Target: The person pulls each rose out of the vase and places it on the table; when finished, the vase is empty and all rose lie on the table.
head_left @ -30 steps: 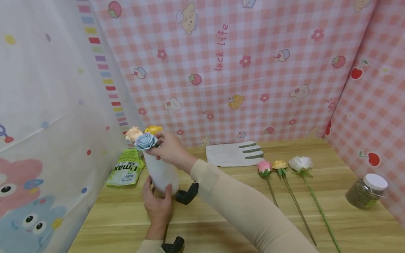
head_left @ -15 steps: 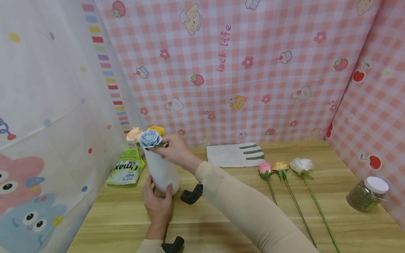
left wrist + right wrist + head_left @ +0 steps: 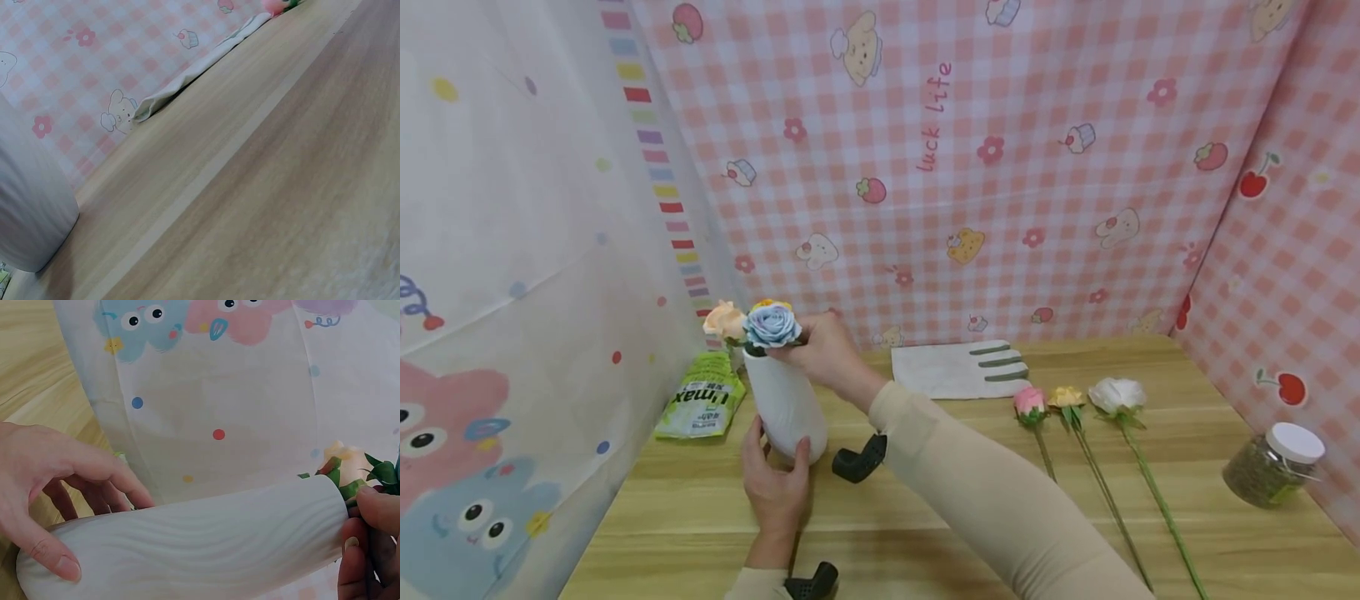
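A ribbed white vase (image 3: 784, 404) stands on the table. My left hand (image 3: 775, 493) holds its lower part, thumb on one side and fingers on the other. At the vase's mouth my right hand (image 3: 831, 354) pinches a blue artificial rose (image 3: 772, 325) just under its head. A peach rose (image 3: 725, 320) is in the vase on the left, and a yellow flower (image 3: 767, 302) is mostly hidden behind the blue one. The right wrist view shows the vase wall (image 3: 187, 544) between both hands, with the peach rose (image 3: 347, 465) at its rim.
A green packet (image 3: 702, 396) lies left of the vase. Behind lies a white glove (image 3: 943, 369). Pink (image 3: 1029, 402), yellow (image 3: 1067, 396) and white (image 3: 1116, 393) stemmed flowers lie to the right, with a lidded jar (image 3: 1270, 467) beyond them. Patterned cloth hangs around the table.
My right hand has moved the blue rose slightly right and up, and its face has turned toward the head camera. It covers more of the yellow flower. My left hand stays on the vase.
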{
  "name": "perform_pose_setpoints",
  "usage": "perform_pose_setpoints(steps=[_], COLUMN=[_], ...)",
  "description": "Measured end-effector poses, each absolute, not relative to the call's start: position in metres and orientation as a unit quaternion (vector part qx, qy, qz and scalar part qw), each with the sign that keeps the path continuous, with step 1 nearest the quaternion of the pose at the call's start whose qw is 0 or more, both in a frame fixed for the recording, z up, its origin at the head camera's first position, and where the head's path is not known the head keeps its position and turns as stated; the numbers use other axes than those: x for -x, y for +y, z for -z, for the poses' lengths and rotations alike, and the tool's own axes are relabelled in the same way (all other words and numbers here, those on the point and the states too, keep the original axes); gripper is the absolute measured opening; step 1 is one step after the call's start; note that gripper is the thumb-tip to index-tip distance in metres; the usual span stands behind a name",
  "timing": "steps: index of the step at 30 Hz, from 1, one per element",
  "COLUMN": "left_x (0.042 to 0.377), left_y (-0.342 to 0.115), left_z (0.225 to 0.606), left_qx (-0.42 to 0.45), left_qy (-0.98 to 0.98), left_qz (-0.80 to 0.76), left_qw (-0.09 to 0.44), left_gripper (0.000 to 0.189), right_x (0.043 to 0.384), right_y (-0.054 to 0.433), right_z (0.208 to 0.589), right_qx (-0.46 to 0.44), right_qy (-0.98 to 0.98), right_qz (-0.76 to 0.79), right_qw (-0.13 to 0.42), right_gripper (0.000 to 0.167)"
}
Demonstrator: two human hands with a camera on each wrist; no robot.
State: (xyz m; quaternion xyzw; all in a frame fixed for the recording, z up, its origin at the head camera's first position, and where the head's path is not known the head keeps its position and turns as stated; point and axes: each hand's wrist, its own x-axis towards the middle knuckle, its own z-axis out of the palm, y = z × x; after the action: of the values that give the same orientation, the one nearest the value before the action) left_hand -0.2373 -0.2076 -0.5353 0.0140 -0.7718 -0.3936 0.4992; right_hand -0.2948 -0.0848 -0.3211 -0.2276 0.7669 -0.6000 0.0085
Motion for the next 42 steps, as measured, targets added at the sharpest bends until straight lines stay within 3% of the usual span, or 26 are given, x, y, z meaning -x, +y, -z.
perform_pose_setpoints(steps=[7, 25, 42], left_x=[0.237, 0.236, 0.236], left_y=[-0.207, -0.208, -0.207], left_z=[0.535, 0.534, 0.534], left_qx=[-0.013, -0.022, -0.009], left_qy=[-0.772, -0.775, -0.769], left_qz=[0.386, 0.403, 0.390], left_qw=[0.505, 0.486, 0.506], left_gripper=[0.075, 0.074, 0.074], right_x=[0.296, 0.301, 0.299], right_y=[-0.087, -0.063, -0.028], right_z=[0.317, 0.311, 0.297], right_qx=[0.232, 0.229, 0.249], right_qy=[0.776, 0.708, 0.629], right_qz=[0.587, 0.668, 0.736], right_qw=[-0.015, -0.014, -0.032], right_gripper=[0.019, 0.023, 0.028])
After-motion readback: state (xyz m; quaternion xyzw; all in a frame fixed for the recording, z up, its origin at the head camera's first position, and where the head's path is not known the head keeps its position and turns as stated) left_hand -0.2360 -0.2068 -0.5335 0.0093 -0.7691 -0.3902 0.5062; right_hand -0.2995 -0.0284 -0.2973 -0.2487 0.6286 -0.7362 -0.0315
